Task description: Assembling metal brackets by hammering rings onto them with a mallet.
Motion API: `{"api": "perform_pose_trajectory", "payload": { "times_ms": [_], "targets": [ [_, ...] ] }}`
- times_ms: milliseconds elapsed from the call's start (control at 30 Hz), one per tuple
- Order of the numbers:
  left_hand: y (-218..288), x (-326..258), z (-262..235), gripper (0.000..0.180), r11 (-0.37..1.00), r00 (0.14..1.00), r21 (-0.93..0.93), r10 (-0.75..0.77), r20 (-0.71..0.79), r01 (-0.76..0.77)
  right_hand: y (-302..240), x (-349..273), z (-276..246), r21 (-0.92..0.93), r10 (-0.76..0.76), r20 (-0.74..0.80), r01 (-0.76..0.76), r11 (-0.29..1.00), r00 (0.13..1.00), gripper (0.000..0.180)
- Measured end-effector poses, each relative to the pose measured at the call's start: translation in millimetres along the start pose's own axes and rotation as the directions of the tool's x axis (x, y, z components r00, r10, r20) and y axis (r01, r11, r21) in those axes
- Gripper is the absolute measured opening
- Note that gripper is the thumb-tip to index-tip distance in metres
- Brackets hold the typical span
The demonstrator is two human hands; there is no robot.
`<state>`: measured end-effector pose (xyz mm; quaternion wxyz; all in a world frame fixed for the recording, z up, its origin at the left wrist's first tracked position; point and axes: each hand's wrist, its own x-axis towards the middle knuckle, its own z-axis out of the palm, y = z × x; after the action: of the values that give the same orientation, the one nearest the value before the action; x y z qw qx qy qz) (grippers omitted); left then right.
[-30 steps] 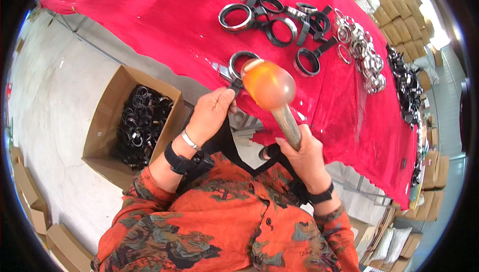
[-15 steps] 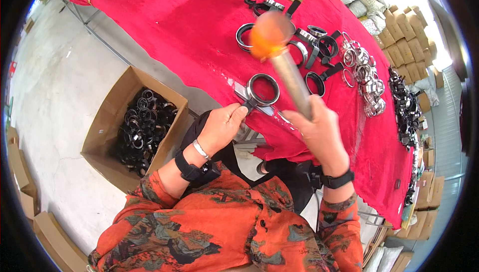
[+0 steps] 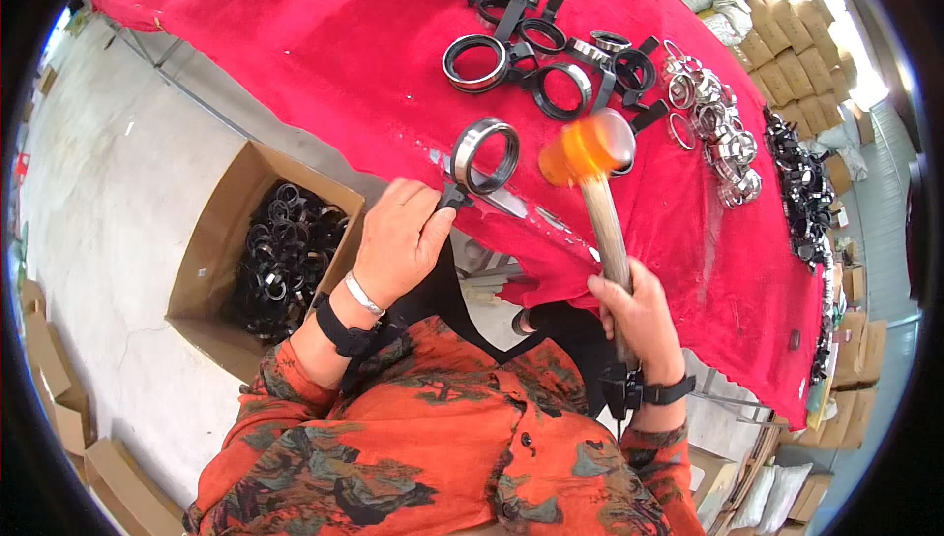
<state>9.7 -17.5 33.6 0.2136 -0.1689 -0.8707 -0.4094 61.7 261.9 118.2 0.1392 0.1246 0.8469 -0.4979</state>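
My left hand [image 3: 395, 241] is closed round the short black handle of a ring clamp [image 3: 463, 154]. Its round frame carries a shiny metal band and stands tilted above the table's near edge. In my right hand [image 3: 644, 325] is a mallet [image 3: 606, 226], gripped low on its wooden handle. The mallet's orange head is raised, a little blurred, to the right of the clamp and apart from it. Beyond both hands, several black ring clamps [image 3: 474, 64] with handles lie on the red cloth.
A red cloth [image 3: 324, 34] covers the table. Loose metal rings [image 3: 733, 148] lie in a pile at the right, with black parts [image 3: 798, 192] along the far right edge. A cardboard box [image 3: 211, 251] full of black and metal pieces stands at my left. Stacked cartons [image 3: 787, 69] are at the back right.
The mallet head has swung to the right, and my right hand has come nearer to me. My left hand has shifted left with the ring clamp, which is now more tilted.
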Motion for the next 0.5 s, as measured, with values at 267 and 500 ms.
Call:
{"api": "perform_pose_trajectory", "payload": {
  "times_ms": [267,500],
  "targets": [
    [9.9,8.6,-17.7,0.022,0.952,0.944,0.133,0.294,-0.149,-0.275,65.2,-11.8,23.5,0.373,-0.051,0.035,0.034,0.927,0.998,0.019],
    [20.1,7.5,-14.6,0.021,0.955,0.944,0.147,0.280,-0.175,-0.256,72.8,-13.1,21.4,0.377,-0.109,0.039,0.087,0.922,0.993,0.021]
  ]
}}
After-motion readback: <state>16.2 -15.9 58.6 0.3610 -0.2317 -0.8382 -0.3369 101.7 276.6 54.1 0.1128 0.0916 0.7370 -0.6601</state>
